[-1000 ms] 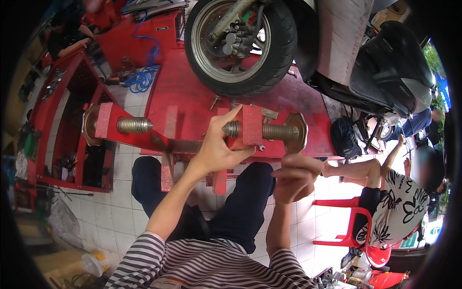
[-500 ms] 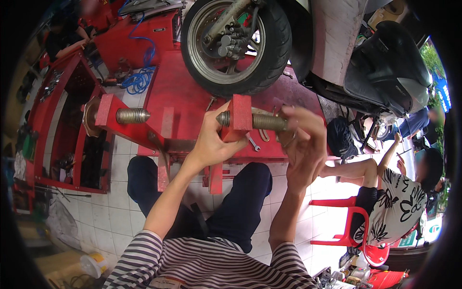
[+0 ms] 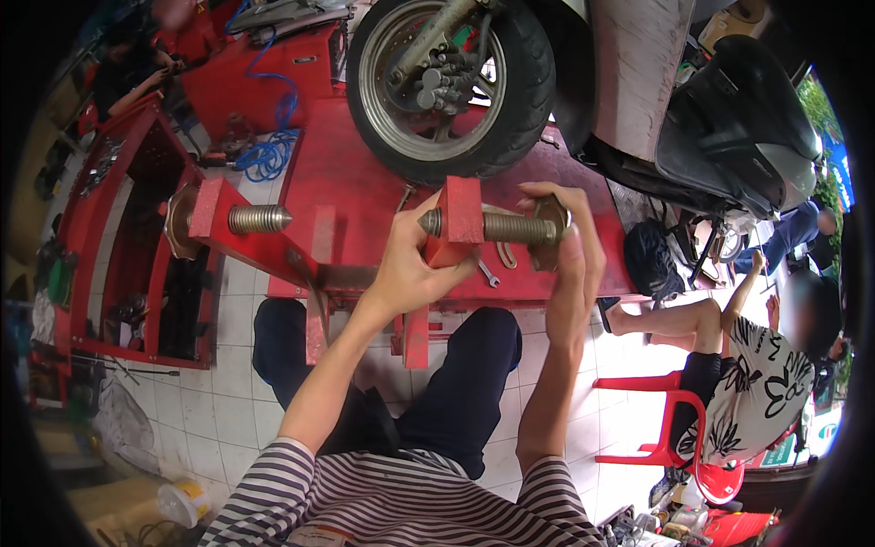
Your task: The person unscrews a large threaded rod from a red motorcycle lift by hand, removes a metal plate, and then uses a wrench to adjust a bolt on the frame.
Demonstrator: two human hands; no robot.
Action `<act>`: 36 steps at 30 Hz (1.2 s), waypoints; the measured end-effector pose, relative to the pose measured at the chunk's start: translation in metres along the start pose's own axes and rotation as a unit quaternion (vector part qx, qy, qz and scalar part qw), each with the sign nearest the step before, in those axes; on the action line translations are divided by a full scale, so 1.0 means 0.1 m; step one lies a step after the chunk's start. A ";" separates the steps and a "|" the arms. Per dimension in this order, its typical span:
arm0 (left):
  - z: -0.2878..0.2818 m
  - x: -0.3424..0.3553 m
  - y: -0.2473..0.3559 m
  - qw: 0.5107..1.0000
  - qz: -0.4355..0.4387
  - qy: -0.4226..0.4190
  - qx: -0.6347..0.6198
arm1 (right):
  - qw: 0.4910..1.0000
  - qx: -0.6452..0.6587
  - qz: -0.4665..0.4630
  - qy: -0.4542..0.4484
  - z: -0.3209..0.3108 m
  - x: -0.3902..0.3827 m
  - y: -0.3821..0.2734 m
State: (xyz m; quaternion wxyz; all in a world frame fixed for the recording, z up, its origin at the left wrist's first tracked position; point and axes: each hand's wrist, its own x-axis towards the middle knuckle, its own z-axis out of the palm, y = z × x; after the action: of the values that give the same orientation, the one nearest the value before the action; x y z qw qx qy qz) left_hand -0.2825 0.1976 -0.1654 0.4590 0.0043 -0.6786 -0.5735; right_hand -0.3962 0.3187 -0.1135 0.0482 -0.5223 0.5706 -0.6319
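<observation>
A thick threaded screw (image 3: 504,228) with a pointed tip runs through a red metal post (image 3: 463,217) in front of me. My left hand (image 3: 406,273) is wrapped round that post from its left side, just below the screw's tip. At the screw's right end, my right hand (image 3: 581,260) curls its fingers and thumb round a round, worn metal knob (image 3: 549,223). To the left, a matching red post (image 3: 217,211) carries a second screw (image 3: 261,219) with its own knob (image 3: 183,221); neither hand touches it.
A scooter's front wheel (image 3: 533,100) stands on a red lift platform (image 3: 333,146) just beyond my hands. A wrench (image 3: 489,273) lies on the platform near the screw. Blue hose (image 3: 264,159) coils at left by a red shelf rack (image 3: 96,219). A person (image 3: 752,374) sits at right on a red chair (image 3: 670,424).
My right hand, blurred before, now shows sharply round the knob, its fingers in a different position. The left hand keeps its grip on the post. The whole view has shifted slightly.
</observation>
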 end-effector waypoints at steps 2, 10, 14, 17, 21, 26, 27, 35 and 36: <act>-0.05 0.00 0.01 1.000 0.006 -0.010 0.004 | 0.998 -0.050 -0.048 0.011 -0.02 0.00 -0.10; -0.03 -0.03 0.02 0.999 -0.030 -0.014 0.012 | 0.952 -0.088 -0.293 -0.021 -0.29 -0.42 0.45; -0.04 -0.04 0.00 0.999 -0.027 -0.017 0.002 | 0.999 -0.006 -0.027 0.043 -0.10 -0.45 0.31; -0.01 -0.04 0.02 1.000 -0.017 -0.017 0.002 | 0.996 0.008 0.078 0.041 -0.06 -0.27 0.09; -0.01 -0.05 0.03 1.000 0.013 -0.017 0.018 | 0.998 0.043 0.027 -0.043 -0.12 -0.02 -0.14; -0.01 -0.06 0.05 1.000 -0.015 -0.002 -0.004 | 0.966 -0.077 -0.246 -0.001 -0.09 -0.10 0.08; 0.00 -0.06 0.05 1.000 -0.009 0.003 -0.002 | 0.966 -0.030 -0.256 0.018 -0.07 -0.20 0.15; -0.05 -0.12 -0.08 0.998 -0.012 -0.002 0.067 | 0.987 0.079 0.102 0.096 0.09 -0.50 0.24; -0.04 -0.12 -0.04 0.999 0.000 -0.001 0.041 | 0.976 0.148 0.124 0.103 0.12 -0.44 0.20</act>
State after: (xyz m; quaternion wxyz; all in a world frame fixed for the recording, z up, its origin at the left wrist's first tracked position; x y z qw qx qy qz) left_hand -0.2752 0.1992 -0.1758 0.4577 0.0224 -0.7019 -0.5453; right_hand -0.3788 0.3322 -0.1580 0.1436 -0.3668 0.5328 -0.7489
